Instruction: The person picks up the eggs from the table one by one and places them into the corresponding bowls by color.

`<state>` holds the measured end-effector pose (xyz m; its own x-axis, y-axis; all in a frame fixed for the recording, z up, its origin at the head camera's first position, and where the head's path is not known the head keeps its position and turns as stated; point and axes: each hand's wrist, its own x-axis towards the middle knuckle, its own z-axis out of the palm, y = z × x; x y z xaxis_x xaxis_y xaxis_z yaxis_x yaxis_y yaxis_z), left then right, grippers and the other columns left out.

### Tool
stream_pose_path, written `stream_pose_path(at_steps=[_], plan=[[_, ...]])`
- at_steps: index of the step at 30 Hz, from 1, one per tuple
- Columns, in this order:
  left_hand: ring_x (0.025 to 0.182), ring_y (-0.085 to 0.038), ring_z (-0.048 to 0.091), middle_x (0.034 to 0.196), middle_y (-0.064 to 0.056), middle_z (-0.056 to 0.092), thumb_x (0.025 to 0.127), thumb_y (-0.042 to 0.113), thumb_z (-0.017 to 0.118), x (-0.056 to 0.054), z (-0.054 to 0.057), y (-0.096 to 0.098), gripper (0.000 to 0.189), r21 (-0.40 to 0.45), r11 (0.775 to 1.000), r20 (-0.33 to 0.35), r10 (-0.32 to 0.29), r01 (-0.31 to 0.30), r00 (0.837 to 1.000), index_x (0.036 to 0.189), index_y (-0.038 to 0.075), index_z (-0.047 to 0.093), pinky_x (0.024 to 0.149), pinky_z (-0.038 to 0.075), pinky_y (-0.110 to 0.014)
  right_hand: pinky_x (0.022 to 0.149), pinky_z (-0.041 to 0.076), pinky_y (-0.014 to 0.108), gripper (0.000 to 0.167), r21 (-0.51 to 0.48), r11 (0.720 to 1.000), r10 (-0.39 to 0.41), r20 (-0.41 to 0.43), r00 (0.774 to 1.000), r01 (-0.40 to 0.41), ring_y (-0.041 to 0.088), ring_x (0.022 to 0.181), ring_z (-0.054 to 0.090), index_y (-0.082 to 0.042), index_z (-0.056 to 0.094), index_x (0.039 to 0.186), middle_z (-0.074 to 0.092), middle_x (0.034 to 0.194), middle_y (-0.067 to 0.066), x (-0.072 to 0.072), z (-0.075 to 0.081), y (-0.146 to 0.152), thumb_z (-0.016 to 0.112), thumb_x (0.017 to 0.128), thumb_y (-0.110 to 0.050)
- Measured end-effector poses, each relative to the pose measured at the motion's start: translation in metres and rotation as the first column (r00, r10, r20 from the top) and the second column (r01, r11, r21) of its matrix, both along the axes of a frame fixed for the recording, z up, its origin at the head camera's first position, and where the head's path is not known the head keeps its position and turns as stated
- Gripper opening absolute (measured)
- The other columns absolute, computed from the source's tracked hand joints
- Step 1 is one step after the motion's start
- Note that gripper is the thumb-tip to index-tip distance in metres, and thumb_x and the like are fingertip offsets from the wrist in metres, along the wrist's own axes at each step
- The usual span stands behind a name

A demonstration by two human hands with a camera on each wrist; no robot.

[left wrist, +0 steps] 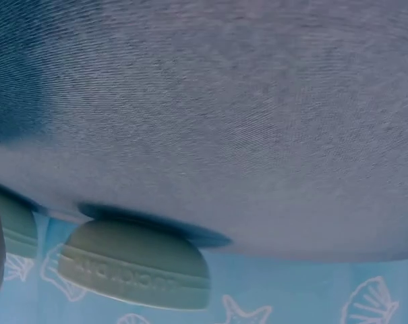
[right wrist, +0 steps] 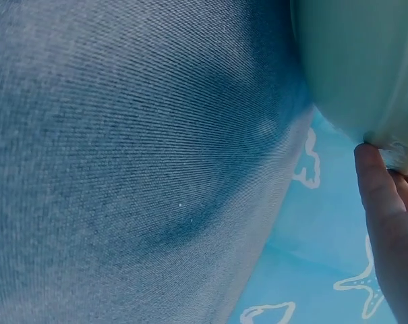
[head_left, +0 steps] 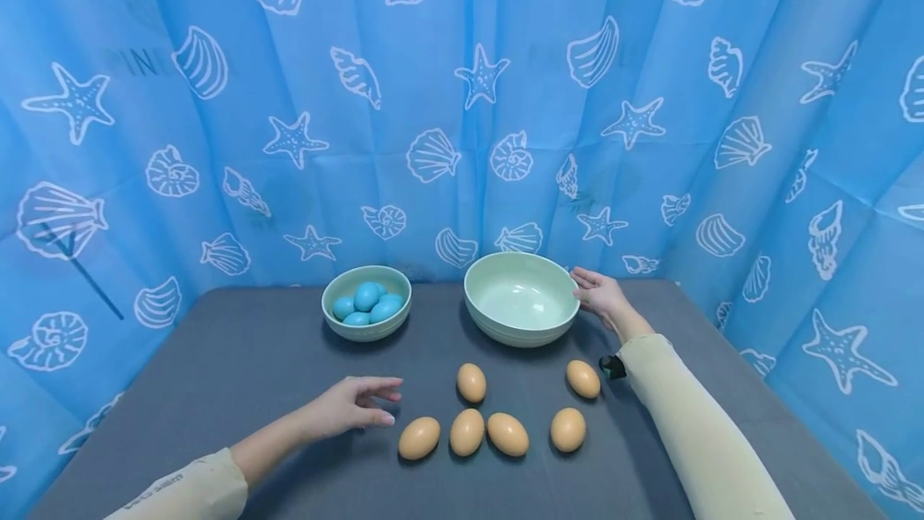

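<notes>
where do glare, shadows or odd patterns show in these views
Head view: bright glints inside the large green bowl, soft shadows under the brown eggs; left wrist view: fine ripple lines on the gray tabletop, a dark patch at upper left; right wrist view: similar ripples, dark shadow beside the large green bowl.

Head view forward and down, wrist views low by tabletop, curtain in all three
</notes>
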<state>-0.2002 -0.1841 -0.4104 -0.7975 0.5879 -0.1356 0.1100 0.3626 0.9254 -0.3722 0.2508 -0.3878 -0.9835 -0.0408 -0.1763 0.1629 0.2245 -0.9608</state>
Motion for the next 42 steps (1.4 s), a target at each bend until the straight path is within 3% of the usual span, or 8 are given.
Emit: stream_pose_path(at_steps=[5,9,15,18,21,31,38,42], plan=[[0.103,-0.028,0.060,0.135,-0.023,0.053,0.088,0.012,0.073,0.000,0.001,0.007,0.068,-0.047,0.991,-0.026,-0.126,0.124,0.992,0.145,-0.004,0.040,0.085,0.051,-0.036,0.108,0.037,0.042,0.059,-0.024,1.000,0.008,0.006,1.000,-0.008,0.031,0.143,0.024,-0.004,0.014,0.155,0.018,0.158,0.015,-0.001,0.001,0.001,0.040,0.102,0.002],[0.115,-0.025,0.053,0.142,-0.016,0.050,0.085,0.020,0.077,-0.004,-0.005,0.013,0.075,-0.125,0.967,-0.095,-0.233,0.220,0.968,0.147,0.003,0.040,0.096,0.044,-0.038,0.109,0.036,0.044,0.060,-0.052,0.999,0.013,0.008,1.000,-0.012,0.031,0.144,0.023,-0.004,0.013,0.155,0.016,0.159,0.015,-0.001,0.001,0.003,0.040,0.102,0.004],[0.136,-0.018,0.039,0.146,0.008,0.046,0.079,0.047,0.077,-0.035,-0.055,0.008,0.083,-0.210,0.926,-0.222,-0.356,0.312,0.908,0.150,0.030,0.038,0.110,0.034,-0.040,0.110,0.034,0.046,0.060,-0.066,0.998,0.002,0.019,1.000,-0.001,0.030,0.144,0.021,-0.005,0.014,0.155,0.017,0.159,0.014,-0.001,0.002,0.005,0.041,0.102,0.003],[0.141,-0.018,0.031,0.149,0.015,0.040,0.074,0.054,0.077,-0.047,-0.079,0.006,0.084,-0.276,0.916,-0.219,-0.355,0.292,0.909,0.147,0.045,0.036,0.111,0.029,-0.051,0.110,0.034,0.047,0.060,-0.053,0.999,0.003,0.023,1.000,-0.001,0.030,0.145,0.020,-0.005,0.014,0.155,0.016,0.159,0.013,-0.001,0.003,0.004,0.041,0.102,0.002],[0.143,-0.023,0.026,0.153,0.010,0.034,0.072,0.058,0.077,-0.052,-0.088,0.006,0.084,-0.336,0.900,-0.224,-0.362,0.277,0.905,0.145,0.050,0.035,0.109,0.027,-0.061,0.110,0.034,0.047,0.060,-0.050,0.999,-0.008,0.031,0.999,0.010,0.029,0.145,0.021,-0.007,0.015,0.155,0.017,0.159,0.013,-0.002,0.004,0.003,0.042,0.102,0.001],[0.144,-0.017,0.025,0.156,0.005,0.030,0.072,0.057,0.077,-0.057,-0.090,0.010,0.077,-0.348,0.883,-0.228,-0.405,0.314,0.885,0.141,0.049,0.043,0.108,0.027,-0.062,0.110,0.034,0.048,0.059,-0.051,0.999,-0.003,0.026,1.000,0.005,0.030,0.145,0.021,-0.006,0.015,0.155,0.017,0.159,0.013,-0.002,0.004,0.002,0.042,0.103,0.001],[0.141,-0.017,0.030,0.154,0.002,0.035,0.072,0.053,0.079,-0.055,-0.090,0.009,0.074,-0.299,0.901,-0.242,-0.392,0.316,0.888,0.139,0.046,0.049,0.109,0.033,-0.050,0.109,0.035,0.049,0.059,-0.036,0.999,-0.009,0.039,0.999,0.010,0.029,0.144,0.022,-0.006,0.017,0.155,0.019,0.159,0.012,0.001,0.002,0.001,0.043,0.103,0.000],[0.138,-0.023,0.038,0.149,-0.007,0.043,0.075,0.044,0.081,-0.037,-0.055,0.017,0.071,-0.246,0.914,-0.242,-0.380,0.323,0.892,0.140,0.032,0.053,0.108,0.037,-0.048,0.109,0.036,0.048,0.059,-0.035,0.999,-0.008,0.042,0.999,0.010,0.030,0.144,0.022,-0.007,0.016,0.155,0.018,0.159,0.012,0.002,0.003,0.000,0.043,0.103,-0.001]])
